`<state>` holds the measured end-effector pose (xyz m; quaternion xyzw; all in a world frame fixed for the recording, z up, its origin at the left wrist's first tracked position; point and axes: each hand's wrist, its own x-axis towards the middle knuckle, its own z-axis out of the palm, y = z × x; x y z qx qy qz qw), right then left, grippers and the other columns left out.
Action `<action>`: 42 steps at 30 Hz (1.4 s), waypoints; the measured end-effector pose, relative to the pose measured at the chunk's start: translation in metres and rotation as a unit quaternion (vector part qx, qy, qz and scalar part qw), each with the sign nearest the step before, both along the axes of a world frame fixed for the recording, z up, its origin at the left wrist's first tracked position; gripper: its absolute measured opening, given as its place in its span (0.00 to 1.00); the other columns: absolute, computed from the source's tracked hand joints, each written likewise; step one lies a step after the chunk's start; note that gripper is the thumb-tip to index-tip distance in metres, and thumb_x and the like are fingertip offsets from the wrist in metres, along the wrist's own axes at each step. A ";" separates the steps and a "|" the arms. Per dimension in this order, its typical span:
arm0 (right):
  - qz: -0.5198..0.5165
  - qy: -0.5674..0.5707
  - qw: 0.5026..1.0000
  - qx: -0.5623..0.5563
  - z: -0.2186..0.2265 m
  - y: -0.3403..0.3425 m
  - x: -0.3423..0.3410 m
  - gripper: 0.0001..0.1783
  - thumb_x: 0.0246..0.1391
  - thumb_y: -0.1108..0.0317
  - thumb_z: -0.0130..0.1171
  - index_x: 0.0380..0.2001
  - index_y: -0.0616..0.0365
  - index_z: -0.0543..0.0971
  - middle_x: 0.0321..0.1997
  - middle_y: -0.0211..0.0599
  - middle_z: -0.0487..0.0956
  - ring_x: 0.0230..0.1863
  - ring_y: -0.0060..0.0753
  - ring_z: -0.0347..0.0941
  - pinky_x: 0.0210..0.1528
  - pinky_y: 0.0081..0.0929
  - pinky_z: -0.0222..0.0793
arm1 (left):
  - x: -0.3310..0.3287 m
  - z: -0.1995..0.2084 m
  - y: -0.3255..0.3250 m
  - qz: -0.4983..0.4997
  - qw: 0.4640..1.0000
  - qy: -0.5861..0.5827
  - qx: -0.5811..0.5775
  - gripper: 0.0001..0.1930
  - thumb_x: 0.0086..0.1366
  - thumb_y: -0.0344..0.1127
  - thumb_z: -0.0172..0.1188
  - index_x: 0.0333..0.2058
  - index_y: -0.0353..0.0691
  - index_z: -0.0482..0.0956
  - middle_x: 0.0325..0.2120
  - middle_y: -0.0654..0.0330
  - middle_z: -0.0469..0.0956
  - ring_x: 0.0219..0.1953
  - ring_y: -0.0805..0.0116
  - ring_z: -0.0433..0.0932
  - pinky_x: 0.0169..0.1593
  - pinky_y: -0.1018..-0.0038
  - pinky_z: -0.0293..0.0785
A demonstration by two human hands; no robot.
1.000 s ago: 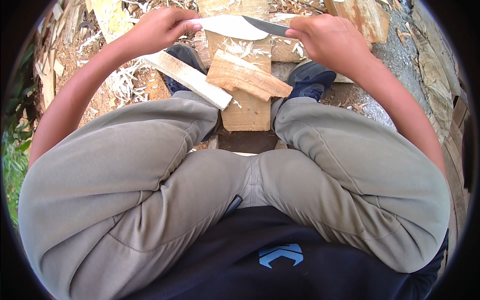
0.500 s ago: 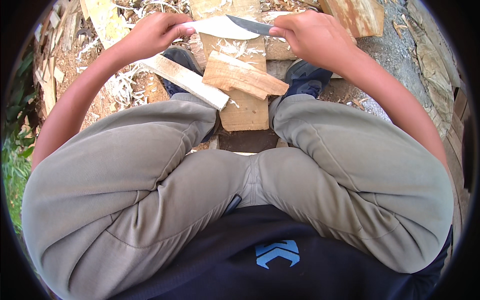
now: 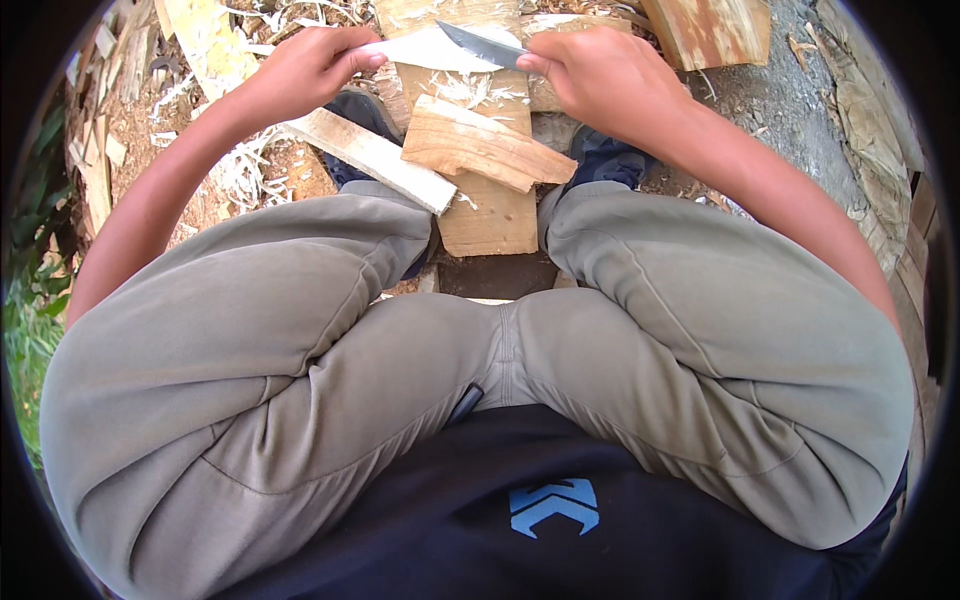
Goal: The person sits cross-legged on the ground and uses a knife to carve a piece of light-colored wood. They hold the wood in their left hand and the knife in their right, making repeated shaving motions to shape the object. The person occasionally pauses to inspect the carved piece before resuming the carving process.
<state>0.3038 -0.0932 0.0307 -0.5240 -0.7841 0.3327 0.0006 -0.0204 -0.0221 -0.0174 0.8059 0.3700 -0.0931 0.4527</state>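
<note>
My left hand [image 3: 325, 62] is closed on the narrow end of a pale, whittled piece of wood [image 3: 415, 50], which widens toward the right over a plank. In my right hand [image 3: 590, 70] is a knife [image 3: 480, 48], its handle hidden in my fist. The dark blade slants up and to the left across the wood's wide end. Beneath both lies the plank [image 3: 490, 222], with curled shavings [image 3: 478, 90] on it. A brown wood offcut [image 3: 485, 145] rests across the plank, touching a pale wooden strip [image 3: 370, 158] on its left.
My shoes [image 3: 605, 160] flank the plank, below my bent knees. More shavings [image 3: 250, 170] and chips litter the ground at left. A wood block [image 3: 708, 30] lies at the far right, beside grey ground [image 3: 790, 110]. Green plants [image 3: 35, 330] border the left edge.
My right hand and the knife have shifted slightly left along the wood, the blade now reaching farther over it. My left hand keeps its hold in nearly the same place.
</note>
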 end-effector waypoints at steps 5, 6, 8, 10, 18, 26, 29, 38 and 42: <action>0.017 -0.017 1.000 0.014 0.005 0.003 -0.007 0.17 0.68 0.54 0.56 0.34 0.55 0.82 0.25 0.49 0.78 0.31 0.60 0.76 0.35 0.52 0.71 | -0.003 -0.004 -0.006 0.023 0.999 -0.013 -0.029 0.21 0.77 0.51 0.53 0.44 0.37 0.83 0.19 0.56 0.72 0.22 0.63 0.70 0.31 0.64 0.67; 0.018 -0.019 0.999 0.020 0.009 0.006 -0.004 0.17 0.68 0.54 0.56 0.34 0.55 0.82 0.25 0.49 0.78 0.31 0.59 0.77 0.34 0.52 0.71 | -0.003 -0.005 -0.005 0.020 0.999 -0.017 -0.026 0.21 0.77 0.51 0.53 0.44 0.38 0.83 0.19 0.56 0.72 0.22 0.62 0.70 0.32 0.64 0.67; 0.018 -0.034 0.999 0.030 0.012 0.013 0.007 0.17 0.68 0.53 0.56 0.34 0.54 0.82 0.24 0.47 0.78 0.31 0.58 0.77 0.33 0.51 0.70 | -0.003 -0.002 -0.006 0.022 0.999 -0.021 -0.020 0.20 0.77 0.51 0.53 0.44 0.38 0.83 0.19 0.55 0.72 0.22 0.61 0.71 0.32 0.64 0.68; 0.054 -0.061 0.996 0.032 0.014 0.022 0.018 0.17 0.68 0.53 0.56 0.33 0.53 0.82 0.23 0.45 0.78 0.30 0.56 0.77 0.33 0.49 0.71 | -0.003 -0.002 -0.004 0.011 1.000 -0.030 0.001 0.20 0.77 0.51 0.53 0.44 0.38 0.83 0.19 0.55 0.73 0.23 0.60 0.72 0.32 0.63 0.68; 0.076 -0.049 0.995 0.038 0.012 0.017 0.012 0.16 0.68 0.54 0.56 0.32 0.53 0.82 0.23 0.46 0.79 0.31 0.56 0.78 0.34 0.50 0.73 | 0.003 0.005 -0.008 0.025 1.000 0.012 0.006 0.17 0.77 0.46 0.54 0.45 0.36 0.81 0.22 0.51 0.75 0.26 0.54 0.73 0.36 0.61 0.70; 0.093 -0.074 0.992 0.040 0.013 0.018 -0.012 0.16 0.67 0.54 0.57 0.32 0.55 0.82 0.23 0.48 0.79 0.31 0.56 0.79 0.36 0.51 0.73 | 0.001 0.000 -0.005 0.014 1.000 0.013 -0.012 0.18 0.76 0.48 0.55 0.48 0.40 0.84 0.19 0.54 0.74 0.24 0.57 0.75 0.33 0.62 0.70; 0.134 -0.067 0.988 0.026 0.021 0.030 -0.002 0.16 0.66 0.55 0.58 0.31 0.56 0.82 0.24 0.46 0.80 0.29 0.54 0.78 0.34 0.49 0.72 | 0.000 -0.001 -0.008 0.027 0.999 -0.028 0.001 0.18 0.76 0.48 0.55 0.45 0.39 0.83 0.20 0.54 0.75 0.25 0.57 0.76 0.34 0.61 0.70; 0.148 0.021 0.988 0.044 0.036 0.037 0.030 0.10 0.62 0.63 0.60 0.34 0.57 0.84 0.31 0.47 0.82 0.35 0.51 0.81 0.40 0.44 0.78 | -0.006 0.019 0.010 0.004 0.997 -0.012 0.071 0.17 0.75 0.50 0.56 0.45 0.43 0.82 0.20 0.55 0.77 0.26 0.56 0.78 0.34 0.61 0.72; 0.126 -0.001 0.991 -0.035 0.059 0.041 0.021 0.09 0.59 0.72 0.59 0.39 0.63 0.84 0.42 0.44 0.79 0.40 0.44 0.80 0.43 0.40 0.77 | -0.025 0.054 0.028 0.109 0.974 0.034 0.193 0.19 0.72 0.52 0.60 0.48 0.44 0.84 0.30 0.54 0.85 0.33 0.58 0.83 0.38 0.62 0.78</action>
